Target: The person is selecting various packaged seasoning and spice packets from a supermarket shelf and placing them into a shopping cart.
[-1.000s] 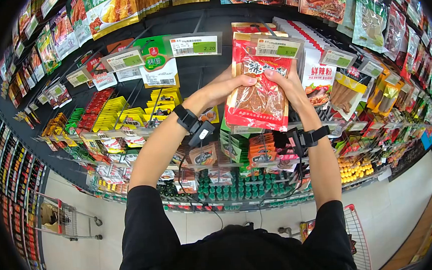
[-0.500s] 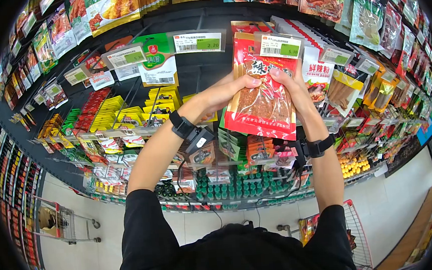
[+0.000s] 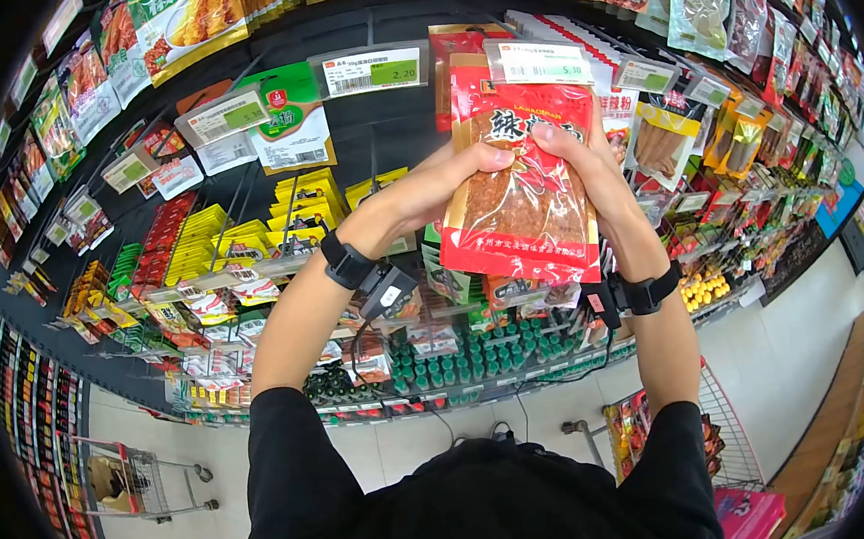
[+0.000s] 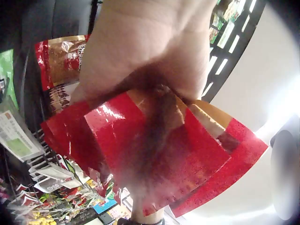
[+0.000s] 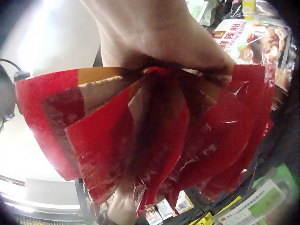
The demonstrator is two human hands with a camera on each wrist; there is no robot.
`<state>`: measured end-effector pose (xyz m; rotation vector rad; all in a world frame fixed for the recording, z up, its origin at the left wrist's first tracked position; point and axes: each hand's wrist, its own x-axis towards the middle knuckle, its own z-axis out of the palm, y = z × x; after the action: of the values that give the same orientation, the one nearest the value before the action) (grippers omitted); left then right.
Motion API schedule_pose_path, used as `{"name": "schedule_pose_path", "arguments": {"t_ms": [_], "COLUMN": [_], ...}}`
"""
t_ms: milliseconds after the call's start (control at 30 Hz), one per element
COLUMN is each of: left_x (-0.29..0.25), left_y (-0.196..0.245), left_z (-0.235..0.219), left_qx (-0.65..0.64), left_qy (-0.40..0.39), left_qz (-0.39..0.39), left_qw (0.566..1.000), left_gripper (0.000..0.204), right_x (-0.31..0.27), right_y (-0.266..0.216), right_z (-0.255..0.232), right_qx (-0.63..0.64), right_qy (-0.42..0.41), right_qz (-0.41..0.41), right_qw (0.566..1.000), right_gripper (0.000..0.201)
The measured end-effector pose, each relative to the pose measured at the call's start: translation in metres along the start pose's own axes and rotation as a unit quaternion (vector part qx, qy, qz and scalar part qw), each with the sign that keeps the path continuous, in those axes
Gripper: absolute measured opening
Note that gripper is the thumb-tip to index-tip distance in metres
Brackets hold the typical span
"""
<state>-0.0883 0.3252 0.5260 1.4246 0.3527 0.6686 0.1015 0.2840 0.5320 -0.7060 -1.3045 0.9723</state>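
Observation:
Both hands grip a stack of several red and gold packets of chili powder (image 3: 524, 225), each with a clear window showing reddish powder. On the left edge, the left hand (image 3: 451, 180) clasps the stack with its thumb across the front. The right hand (image 3: 587, 166) grips the opposite edge, thumb also on the front face. In the left wrist view the packets (image 4: 154, 145) fan apart below the palm; the right wrist view shows the same spread of packets (image 5: 159, 136). A price tag (image 3: 538, 64) overlaps the stack's top. Most fingers are hidden behind it.
Behind the stack, another red packet (image 3: 448, 46) hangs by the shelf. Green-topped pouches (image 3: 288, 119) and yellow packets (image 3: 303, 213) hang to the left, spice bags (image 3: 666, 143) to the right. A shopping cart (image 3: 734, 429) stands at the lower right, another cart (image 3: 136, 480) at the left.
The stack has come slightly down and toward the body, away from the price tag, still in both hands. The head view has shifted a little.

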Motion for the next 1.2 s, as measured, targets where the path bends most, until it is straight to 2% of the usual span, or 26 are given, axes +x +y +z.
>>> {"name": "schedule_pose_path", "arguments": {"t_ms": [200, 433, 533, 633, 800, 833, 900, 1067, 1167, 1200], "left_x": [-0.007, -0.020, -0.026, -0.034, -0.047, -0.047, -0.049, -0.027, -0.007, -0.001], "left_y": [-0.003, -0.009, -0.016, -0.013, -0.033, -0.041, -0.053, -0.121, -0.183, -0.206], "left_z": [-0.001, 0.005, 0.008, 0.024, 0.058, 0.069, 0.097, 0.166, 0.214, 0.229], "left_qx": [-0.009, -0.020, -0.006, -0.020, -0.070, -0.069, -0.099, -0.124, -0.175, -0.206], "left_qy": [-0.013, -0.023, -0.014, -0.020, 0.003, -0.003, -0.020, -0.062, -0.077, -0.082], "left_qz": [-0.004, -0.032, -0.029, -0.023, -0.078, -0.056, -0.092, -0.179, -0.280, -0.348], "left_qw": [1.000, 0.999, 0.999, 0.999, 0.994, 0.996, 0.991, 0.974, 0.941, 0.911], "left_gripper": [0.071, 0.072, 0.073, 0.072, 0.065, 0.065, 0.065, 0.066, 0.065, 0.062], "right_x": [-0.012, -0.031, -0.041, -0.054, -0.093, -0.106, -0.133, -0.223, -0.292, -0.318], "right_y": [-0.011, -0.011, -0.009, -0.016, -0.022, -0.018, -0.015, -0.008, 0.002, 0.017], "right_z": [0.012, 0.018, 0.017, 0.017, 0.003, -0.004, -0.023, -0.089, -0.134, -0.151], "right_qx": [-0.013, -0.013, -0.016, -0.007, -0.003, -0.009, -0.003, -0.004, 0.002, -0.010], "right_qy": [0.011, 0.023, 0.033, 0.033, 0.028, 0.039, 0.066, 0.178, 0.268, 0.302], "right_qz": [0.001, 0.027, 0.012, 0.016, 0.014, 0.014, 0.022, 0.082, 0.122, 0.133], "right_qw": [1.000, 0.999, 0.999, 0.999, 1.000, 0.999, 0.998, 0.981, 0.956, 0.944], "right_gripper": [0.079, 0.086, 0.090, 0.092, 0.088, 0.086, 0.088, 0.095, 0.105, 0.108]}}
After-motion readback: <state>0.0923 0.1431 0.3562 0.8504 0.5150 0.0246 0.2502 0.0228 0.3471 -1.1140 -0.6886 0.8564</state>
